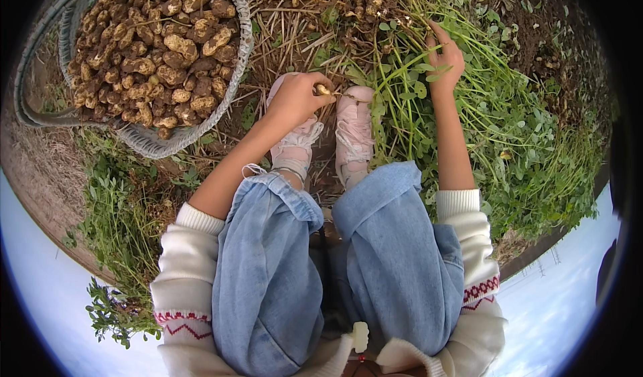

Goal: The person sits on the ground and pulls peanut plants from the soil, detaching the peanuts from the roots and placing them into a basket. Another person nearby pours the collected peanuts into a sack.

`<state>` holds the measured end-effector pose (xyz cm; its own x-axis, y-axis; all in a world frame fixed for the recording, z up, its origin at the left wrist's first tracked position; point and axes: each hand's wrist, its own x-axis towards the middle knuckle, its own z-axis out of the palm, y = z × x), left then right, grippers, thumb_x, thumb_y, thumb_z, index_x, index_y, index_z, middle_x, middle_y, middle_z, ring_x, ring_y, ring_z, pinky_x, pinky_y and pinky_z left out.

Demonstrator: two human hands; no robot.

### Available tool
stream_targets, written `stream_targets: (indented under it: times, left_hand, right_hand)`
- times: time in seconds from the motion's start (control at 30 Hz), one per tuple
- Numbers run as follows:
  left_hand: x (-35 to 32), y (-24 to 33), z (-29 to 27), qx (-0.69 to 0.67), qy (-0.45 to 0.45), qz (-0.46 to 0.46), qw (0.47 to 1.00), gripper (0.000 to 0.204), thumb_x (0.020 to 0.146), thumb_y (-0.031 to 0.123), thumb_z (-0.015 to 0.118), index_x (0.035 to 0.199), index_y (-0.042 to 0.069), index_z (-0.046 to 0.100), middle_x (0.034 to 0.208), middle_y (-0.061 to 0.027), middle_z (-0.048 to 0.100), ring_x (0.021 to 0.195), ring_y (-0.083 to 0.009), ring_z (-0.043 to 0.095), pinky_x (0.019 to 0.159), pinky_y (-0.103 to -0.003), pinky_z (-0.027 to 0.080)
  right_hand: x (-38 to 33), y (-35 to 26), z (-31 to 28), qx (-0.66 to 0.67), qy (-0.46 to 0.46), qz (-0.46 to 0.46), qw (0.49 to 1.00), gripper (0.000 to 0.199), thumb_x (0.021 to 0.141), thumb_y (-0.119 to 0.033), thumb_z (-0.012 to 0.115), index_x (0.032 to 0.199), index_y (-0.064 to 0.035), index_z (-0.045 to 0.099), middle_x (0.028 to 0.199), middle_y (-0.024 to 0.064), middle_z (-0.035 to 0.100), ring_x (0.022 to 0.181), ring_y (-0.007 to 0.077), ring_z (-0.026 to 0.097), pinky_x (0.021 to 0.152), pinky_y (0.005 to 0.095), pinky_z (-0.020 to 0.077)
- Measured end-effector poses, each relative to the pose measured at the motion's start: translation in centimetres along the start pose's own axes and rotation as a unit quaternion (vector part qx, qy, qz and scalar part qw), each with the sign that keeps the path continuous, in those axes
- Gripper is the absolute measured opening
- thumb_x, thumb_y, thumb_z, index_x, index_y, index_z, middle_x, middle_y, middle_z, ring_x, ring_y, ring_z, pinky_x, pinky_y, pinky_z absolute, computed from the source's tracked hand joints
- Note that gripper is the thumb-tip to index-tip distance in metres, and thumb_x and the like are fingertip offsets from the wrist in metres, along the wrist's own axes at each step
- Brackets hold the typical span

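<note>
Left hand: the bare left hand (298, 101), at upper centre of the frame, is pinching one small, tan, soil-stained peanut pod (323, 90) between thumb and fingertips, above the pink lace-up shoes (353, 126).
Root thread: a thin brown strand (353, 98) is running rightward from beside the pod toward the greenery.
Right hand: the bare right hand (447, 61), at upper right and well apart from the left, is curling about long, pale-green, leafy peanut stems (405, 69); how tightly its fingers are closing, one cannot tell.
Pod handling: the pod is probably weighing very little, its ridged shell feeling stiff, gritty and liable to crack; its waist, near the strand, is offering the surest pinch.
Stem handling: the stems are likely bending easily, perhaps slipping if damp; a gathered bundle near the root end is giving better purchase than single leaves.
Basket: a round, grey, woven basket (246, 39) is standing at upper left, holding heaped brown peanut pods (167, 49).
Ground: dry, straw-coloured stalks (271, 12) are lying at upper centre, right of the basket.
</note>
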<state>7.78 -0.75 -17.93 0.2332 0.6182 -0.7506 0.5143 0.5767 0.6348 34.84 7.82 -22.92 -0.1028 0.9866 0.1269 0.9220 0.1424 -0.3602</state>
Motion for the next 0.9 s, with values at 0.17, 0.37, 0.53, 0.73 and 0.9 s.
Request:
stream_targets:
  times: [0.17,0.37,0.53,0.73,0.9]
  left_hand:
    - [0.3,-1.9,0.9,0.092,0.152,0.083,0.981,0.029,0.074,0.022,0.071,0.092,0.000,0.063,0.085,-0.0199,0.064,0.073,-0.0318,0.063,0.064,-0.037,0.049]
    - [0.2,-2.6,1.8,0.117,0.228,0.096,0.962,0.027,0.076,0.023,0.069,0.090,0.001,0.061,0.086,-0.0176,0.063,0.077,-0.0336,0.061,0.067,-0.038,0.048]
    - [1.1,-4.1,0.1,0.120,0.315,0.026,0.941,0.029,0.080,0.027,0.065,0.096,0.004,0.059,0.088,-0.0149,0.064,0.080,-0.0329,0.061,0.067,-0.040,0.049]
    - [-2.8,-2.3,-0.9,0.057,0.172,0.114,0.977,0.021,0.078,0.012,0.064,0.098,0.005,0.061,0.096,-0.0107,0.059,0.088,-0.0284,0.060,0.072,-0.036,0.048]
    - [-7.0,4.8,-2.4,0.090,0.227,0.304,0.921,0.029,0.076,0.002,0.063,0.104,0.008,0.062,0.099,-0.0092,0.057,0.088,-0.0256,0.058,0.075,-0.032,0.049]
  right_hand:
    - [0.0,-0.4,0.1,0.010,-0.013,0.017,1.000,0.032,0.078,-0.012,0.060,0.107,-0.0240,0.064,0.085,0.0053,0.066,0.070,0.0235,0.059,0.067,0.0345,0.0460]
    - [0.1,-0.3,0.1,0.017,0.010,-0.008,1.000,0.033,0.077,-0.011,0.058,0.107,-0.0235,0.064,0.084,0.0058,0.066,0.069,0.0239,0.058,0.067,0.0348,0.0460]
    - [0.0,0.0,0.3,0.005,0.017,-0.015,1.000,0.030,0.079,-0.016,0.061,0.107,-0.0236,0.064,0.085,0.0054,0.066,0.068,0.0233,0.058,0.066,0.0345,0.0453]
    - [0.1,-0.4,0.1,0.024,0.010,-0.009,1.000,0.030,0.080,-0.015,0.063,0.108,-0.0246,0.063,0.087,0.0047,0.066,0.065,0.0223,0.056,0.063,0.0332,0.0438]
    - [0.0,-0.4,0.3,0.033,0.011,-0.015,0.999,0.031,0.079,-0.014,0.063,0.108,-0.0247,0.063,0.086,0.0046,0.066,0.064,0.0223,0.055,0.062,0.0327,0.0433]
